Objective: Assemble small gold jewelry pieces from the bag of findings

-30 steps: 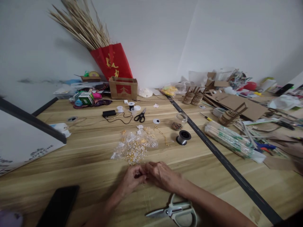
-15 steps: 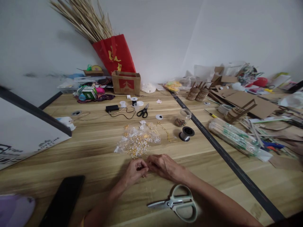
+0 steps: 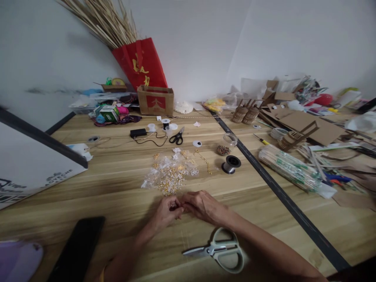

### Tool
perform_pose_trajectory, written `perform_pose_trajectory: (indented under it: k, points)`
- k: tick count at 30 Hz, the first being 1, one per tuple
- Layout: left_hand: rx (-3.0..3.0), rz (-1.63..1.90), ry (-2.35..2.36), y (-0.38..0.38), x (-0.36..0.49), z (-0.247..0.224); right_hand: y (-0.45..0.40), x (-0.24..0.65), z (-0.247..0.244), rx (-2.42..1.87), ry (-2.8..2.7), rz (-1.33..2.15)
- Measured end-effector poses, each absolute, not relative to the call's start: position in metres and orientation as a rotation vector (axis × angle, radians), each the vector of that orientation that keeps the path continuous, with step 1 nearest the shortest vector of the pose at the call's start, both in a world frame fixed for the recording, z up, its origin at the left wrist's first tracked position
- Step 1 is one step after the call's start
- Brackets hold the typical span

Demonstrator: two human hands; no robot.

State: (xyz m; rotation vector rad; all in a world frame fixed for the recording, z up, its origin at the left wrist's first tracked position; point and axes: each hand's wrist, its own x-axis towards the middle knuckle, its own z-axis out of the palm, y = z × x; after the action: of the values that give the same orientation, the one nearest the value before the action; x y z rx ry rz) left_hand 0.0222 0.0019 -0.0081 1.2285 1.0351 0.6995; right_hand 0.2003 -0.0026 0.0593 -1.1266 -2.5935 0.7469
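Note:
My left hand (image 3: 168,210) is closed in a pinch, its fingertips touching those of my right hand. What it grips is too small to name, though a small gold-coloured bit shows under the fingertips. My right hand (image 3: 200,204) is closed too, its thumb and fingers pressed together on something hidden. Just beyond both hands lies a pile of small gold and silver beads (image 3: 170,182) with clear plastic bags. Pale-handled scissors (image 3: 225,250) rest nearer me, below my right forearm. A gold chain (image 3: 205,161) and a wire spool (image 3: 231,165) are past my right hand.
A black phone (image 3: 78,250) lies at the near left, beside a white box (image 3: 38,164). Black scissors (image 3: 176,138) and a jar of beads (image 3: 226,145) stand farther back. Wrapped sticks (image 3: 289,168) and cardboard (image 3: 305,121) cover the right side.
The whole view has shifted slightly. Both hands keep nearly the same pose, fingertips together.

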Motion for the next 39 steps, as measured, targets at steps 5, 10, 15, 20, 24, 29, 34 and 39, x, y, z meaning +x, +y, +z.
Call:
perform_pose_trajectory:
  k: [5, 10, 15, 20, 24, 29, 34, 39]
  points:
    - [1.215, 0.667, 0.975, 0.003, 0.021, -0.005, -0.002, 0.200, 0.055, -1.141, -2.600, 0.690]
    - [1.284, 0.630, 0.987, 0.001, 0.021, -0.001, -0.002, 0.200, 0.054, -1.158, -2.601, 0.683]
    - [1.316, 0.629, 0.977, 0.002, 0.020, 0.001, -0.001, 0.202, 0.051, -1.155, -2.577, 0.720]
    - [1.315, 0.626, 0.956, 0.003, 0.020, 0.003, 0.003, 0.203, 0.046, -1.156, -2.545, 0.789]
    - [1.332, 0.624, 0.969, 0.002, 0.019, 0.002, 0.005, 0.205, 0.046, -1.174, -2.535, 0.838]
    - [1.366, 0.606, 1.002, 0.001, 0.020, 0.001, 0.006, 0.209, 0.053, -1.174, -2.526, 0.892]
    - [1.394, 0.581, 1.044, 0.000, 0.016, 0.008, 0.007, 0.212, 0.053, -1.117, -2.576, 0.875]
    - [1.474, 0.467, 1.092, -0.001, 0.012, 0.006, 0.005, 0.208, 0.048, -1.091, -2.678, 0.818]
